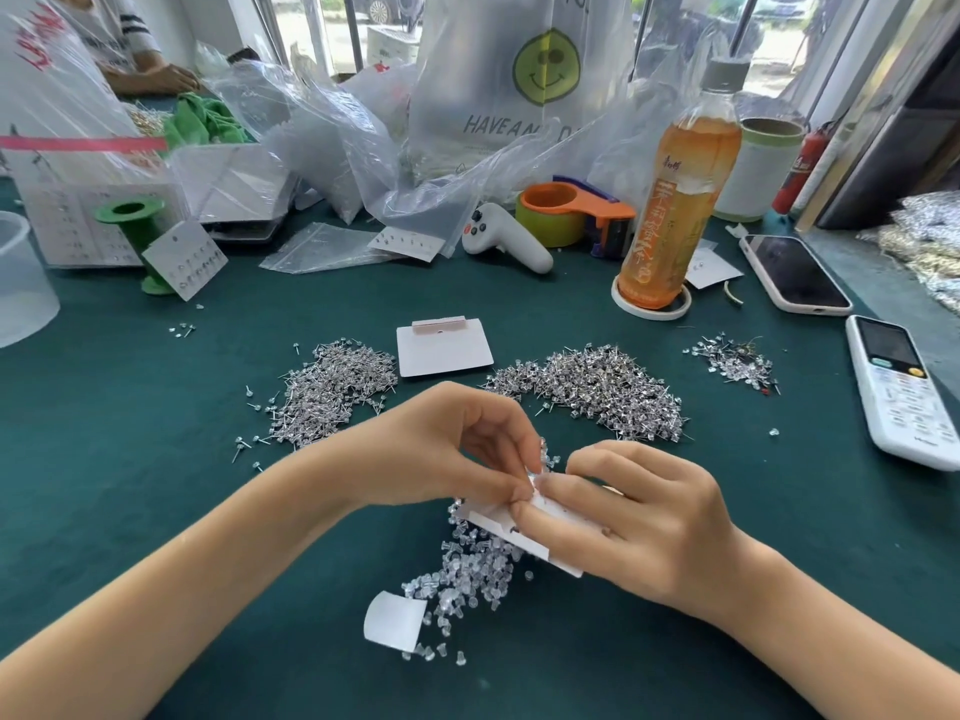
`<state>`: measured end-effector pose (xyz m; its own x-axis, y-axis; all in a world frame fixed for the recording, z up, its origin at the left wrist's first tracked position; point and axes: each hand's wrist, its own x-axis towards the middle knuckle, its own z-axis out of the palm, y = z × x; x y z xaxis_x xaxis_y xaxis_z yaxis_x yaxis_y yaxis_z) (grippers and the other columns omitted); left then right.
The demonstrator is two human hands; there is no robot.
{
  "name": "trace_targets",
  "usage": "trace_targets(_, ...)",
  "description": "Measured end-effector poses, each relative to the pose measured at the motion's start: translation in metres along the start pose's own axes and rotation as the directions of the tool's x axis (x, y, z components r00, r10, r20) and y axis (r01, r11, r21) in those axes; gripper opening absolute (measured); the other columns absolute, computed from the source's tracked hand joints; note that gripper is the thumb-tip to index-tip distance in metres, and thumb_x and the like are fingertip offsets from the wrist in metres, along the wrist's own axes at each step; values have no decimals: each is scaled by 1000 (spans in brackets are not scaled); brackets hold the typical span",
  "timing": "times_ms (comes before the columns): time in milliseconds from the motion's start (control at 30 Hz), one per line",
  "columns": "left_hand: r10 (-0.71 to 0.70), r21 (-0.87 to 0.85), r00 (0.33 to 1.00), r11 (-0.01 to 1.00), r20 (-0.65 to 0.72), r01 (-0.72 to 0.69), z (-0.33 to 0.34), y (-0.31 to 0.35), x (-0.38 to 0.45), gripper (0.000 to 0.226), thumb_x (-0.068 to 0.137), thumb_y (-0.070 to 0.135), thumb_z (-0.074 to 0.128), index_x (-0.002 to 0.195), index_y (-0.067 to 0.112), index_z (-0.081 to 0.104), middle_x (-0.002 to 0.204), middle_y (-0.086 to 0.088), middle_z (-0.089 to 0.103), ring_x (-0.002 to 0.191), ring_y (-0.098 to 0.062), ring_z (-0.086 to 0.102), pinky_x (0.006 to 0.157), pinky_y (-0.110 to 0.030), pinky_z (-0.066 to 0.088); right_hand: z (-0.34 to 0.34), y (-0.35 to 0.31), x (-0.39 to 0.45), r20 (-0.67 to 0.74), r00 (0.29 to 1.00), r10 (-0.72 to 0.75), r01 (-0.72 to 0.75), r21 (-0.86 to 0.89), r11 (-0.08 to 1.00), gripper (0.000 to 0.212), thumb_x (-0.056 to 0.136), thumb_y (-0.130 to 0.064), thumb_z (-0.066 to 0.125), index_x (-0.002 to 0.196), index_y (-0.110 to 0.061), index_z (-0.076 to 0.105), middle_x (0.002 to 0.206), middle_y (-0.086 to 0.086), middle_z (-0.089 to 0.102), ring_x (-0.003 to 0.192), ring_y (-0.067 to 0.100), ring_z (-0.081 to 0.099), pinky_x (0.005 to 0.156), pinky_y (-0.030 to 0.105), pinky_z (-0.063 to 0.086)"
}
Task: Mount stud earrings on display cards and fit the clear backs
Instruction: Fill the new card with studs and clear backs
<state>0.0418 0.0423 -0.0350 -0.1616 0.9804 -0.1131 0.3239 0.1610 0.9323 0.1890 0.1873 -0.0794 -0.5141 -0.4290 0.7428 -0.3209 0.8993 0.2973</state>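
Head view: both hands work on a white card [519, 532] above the clear backs [467, 569].
Right hand [639, 517] grips the card, tilted over the green table [675, 366]; left hand [457, 449] pinches at its top edge, what it pinches too small to tell. Stud piles [597, 387] lie beyond, beside a blank card [441, 350].

The scene was brightly and evenly lit by daylight admitted through the windows [779, 39] along the top of the frame, where the view outside was washed out. Only soft, faint shadows were cast on the green tabletop [156, 407] beneath the forearms. Glare was seen on the plastic bags [332, 127] in the upper middle and on the phone screen [795, 272] at right. Straight lines were bowed towards the edges by wide-angle distortion. The centre was rendered fairly sharp; slight softness was noted at the corners.
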Motion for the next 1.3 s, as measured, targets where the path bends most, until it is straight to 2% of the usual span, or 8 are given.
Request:
trace_targets(100, -25, -86, 997, 996, -68, 19, -3, -3, 3, 16, 78, 3, 75, 88, 15, 70, 83, -1, 73, 77, -10, 67, 71, -17, 52, 0, 6, 0, -10, 997, 70, -70, 43, 997, 14, 90, -13, 65, 83, -17, 77, 73, -3, 70, 63, 20, 61, 61, 25, 52)
trace_targets(167, -4, -172, 954, 984, -298, -50, -11, -7, 3, 12, 74, 20, 76, 86, 19, 73, 89, -1, 74, 82, -9, 69, 76, -16, 52, 0, 12, -1, -45, 968, 247, -235, 182, 955, 17, 92, -10, 60, 88, -12, 77, 78, -2, 72, 64, 23, 61, 59, 29, 52)
trace_targets(267, 70, -17, 863, 996, -501, -91, -20, -18, -1, 5, 75, 19, 74, 80, 17, 73, 81, 4, 74, 74, -2, 66, 73, -12, 50, 1, 16, -5, -59, 888, 455, -421, 293, 859, 10, 85, -9, 67, 90, -6, 76, 74, 0, 72, 65, 23, 58, 56, 33, 50)
trace_targets(333, 124, 269, 895, 963, -428, -5, -18, -27, -4, 6, 79, 14, 75, 81, 19, 73, 75, 11, 71, 68, 4, 62, 68, -10, 47, 4, 16, -7, -63, 857, 512, -474, 296, 829, 10, 85, -11, 68, 86, -4, 75, 72, -1, 70, 64, 21, 56, 54, 33, 49)
trace_targets(400, 123, 413, 931, 910, -343, 32, -12, -32, -5, 7, 80, 15, 74, 84, 21, 73, 77, 12, 70, 71, 1, 62, 67, -13, 47, 5, 16, -7, -64, 830, 555, -509, 319, 799, 13, 86, -14, 67, 85, -3, 75, 72, -1, 70, 64, 20, 56, 53, 33, 49)
trace_targets(733, 165, 493, 957, 869, -240, -26, -9, -33, -6, 10, 79, 15, 75, 84, 24, 72, 83, 11, 64, 78, -9, 63, 71, -27, 52, 6, 15, -10, -57, 813, 580, -533, 329, 779, 19, 86, -17, 67, 84, 0, 74, 69, 4, 68, 63, 23, 58, 51, 36, 49)
trace_targets(1033, 205, 554, 953, 831, -222, -50, -8, -36, -4, 7, 81, 22, 74, 87, 25, 73, 86, 15, 64, 78, -2, 63, 75, -15, 50, 7, 15, -10, -57, 824, 564, -520, 319, 792, 23, 87, -19, 66, 80, 3, 74, 64, 4, 64, 61, 24, 56, 49, 36, 48)
trace_targets(1300, 199, 558, 958, 828, -208, -51, -7, -39, -1, 4, 85, 22, 68, 89, 22, 69, 85, 15, 60, 74, -1, 56, 68, -9, 41, 6, 16, -10, -50, 833, 552, -508, 329, 796, 22, 87, -17, 67, 81, 3, 74, 65, 3, 66, 61, 23, 56, 49, 36, 48)
